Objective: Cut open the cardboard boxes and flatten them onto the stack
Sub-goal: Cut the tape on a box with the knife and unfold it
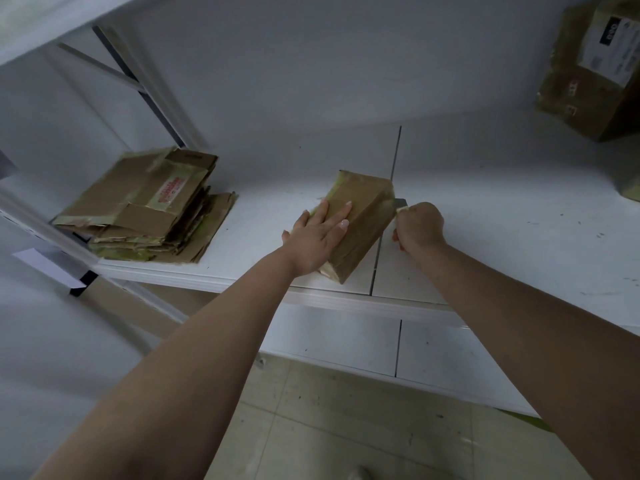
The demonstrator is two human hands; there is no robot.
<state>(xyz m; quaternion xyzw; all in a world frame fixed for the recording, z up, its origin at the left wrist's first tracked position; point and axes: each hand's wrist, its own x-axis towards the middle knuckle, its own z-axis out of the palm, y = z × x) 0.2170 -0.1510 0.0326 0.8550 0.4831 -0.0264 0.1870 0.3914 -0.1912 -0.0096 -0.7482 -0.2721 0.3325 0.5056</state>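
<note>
Box on shelf, knife at its far end.
I see left hand [317, 233] flat on box [360, 223]; right hand [420, 225] clenched around knife [400, 203].

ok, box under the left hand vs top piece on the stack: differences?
The box under the left hand is still closed and full-bodied; the top piece on the stack is flattened. The box sits mid-shelf, pressed by flat fingers; the top piece lies untouched at the shelf's left end. The top piece bears a red-printed label; the box shows none. Both are taped brown cardboard.
</note>
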